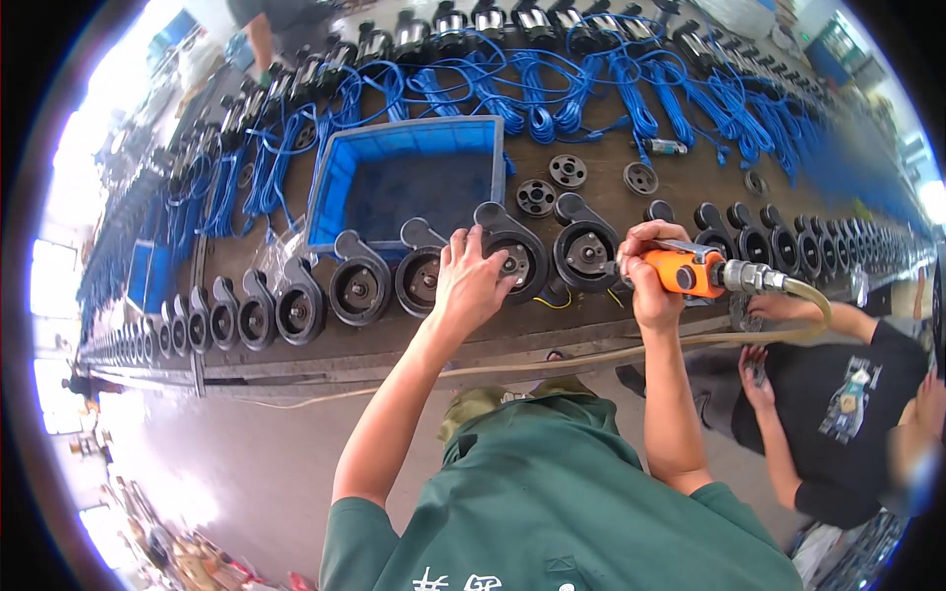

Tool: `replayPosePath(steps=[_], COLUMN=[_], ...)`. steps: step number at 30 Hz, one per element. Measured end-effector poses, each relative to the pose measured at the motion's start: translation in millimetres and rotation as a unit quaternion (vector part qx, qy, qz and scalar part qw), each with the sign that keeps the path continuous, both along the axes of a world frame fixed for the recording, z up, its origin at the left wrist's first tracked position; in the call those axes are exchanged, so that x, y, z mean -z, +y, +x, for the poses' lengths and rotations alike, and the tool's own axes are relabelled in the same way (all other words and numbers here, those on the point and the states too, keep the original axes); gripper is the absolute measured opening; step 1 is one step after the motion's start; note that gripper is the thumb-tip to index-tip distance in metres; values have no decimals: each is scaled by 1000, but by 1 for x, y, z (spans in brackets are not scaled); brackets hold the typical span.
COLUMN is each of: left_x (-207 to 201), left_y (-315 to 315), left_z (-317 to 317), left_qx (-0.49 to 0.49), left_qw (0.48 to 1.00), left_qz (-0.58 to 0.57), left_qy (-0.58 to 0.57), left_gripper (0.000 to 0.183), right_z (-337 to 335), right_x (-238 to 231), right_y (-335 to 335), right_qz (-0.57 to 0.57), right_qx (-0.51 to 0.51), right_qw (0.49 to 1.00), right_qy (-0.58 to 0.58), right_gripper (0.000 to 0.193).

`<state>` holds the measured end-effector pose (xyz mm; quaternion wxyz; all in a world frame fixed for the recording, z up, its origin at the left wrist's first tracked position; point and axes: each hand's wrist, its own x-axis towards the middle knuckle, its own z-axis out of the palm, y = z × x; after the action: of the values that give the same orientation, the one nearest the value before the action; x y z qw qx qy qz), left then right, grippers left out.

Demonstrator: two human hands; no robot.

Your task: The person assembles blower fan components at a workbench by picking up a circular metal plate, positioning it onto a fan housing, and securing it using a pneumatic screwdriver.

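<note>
My right hand (655, 271) is wrapped round an orange air screwdriver (687, 272), a metal coupling and pale hose at its back end. Its front end points left, toward a round black pump housing (588, 246) with a curved spout and a metal centre; the tip is hidden by my fingers. My left hand (471, 281) lies with fingers spread against the neighbouring pump housing (532, 246), the thumb near its metal middle. Another pump housing (419, 276) sits just left of that hand, partly covered by it.
Similar housings line the bench's near edge on both sides. Behind them stand a blue bin (414, 128), several loose round metal plates (569, 171), and motors (450, 25) with coiled blue cables (537, 103). The hose (581, 357) runs along the edge. A co-worker (838, 414) is at right.
</note>
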<state>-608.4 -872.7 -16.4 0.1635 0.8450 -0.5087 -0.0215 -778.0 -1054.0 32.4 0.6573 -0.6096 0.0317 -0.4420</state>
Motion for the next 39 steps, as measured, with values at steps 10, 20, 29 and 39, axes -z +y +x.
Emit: replayPosePath(steps=[10, 20, 29, 39], left_x=[4, 14, 1, 0], left_y=[10, 0, -8, -18], left_z=[13, -13, 18, 17], left_qx=[7, -74, -61, -57], left_qw=[1000, 997, 995, 994], left_qz=[-24, -14, 59, 95], left_qy=[0, 9, 46, 23], left_gripper=[41, 55, 62, 41], right_z=[30, 59, 81, 95], right_x=[22, 27, 37, 61], right_y=[33, 35, 36, 41], right_qz=[105, 101, 111, 118], right_qx=[6, -33, -38, -29], right_qw=[994, 993, 992, 989], right_qy=[10, 45, 52, 78], right_gripper=[28, 28, 27, 24])
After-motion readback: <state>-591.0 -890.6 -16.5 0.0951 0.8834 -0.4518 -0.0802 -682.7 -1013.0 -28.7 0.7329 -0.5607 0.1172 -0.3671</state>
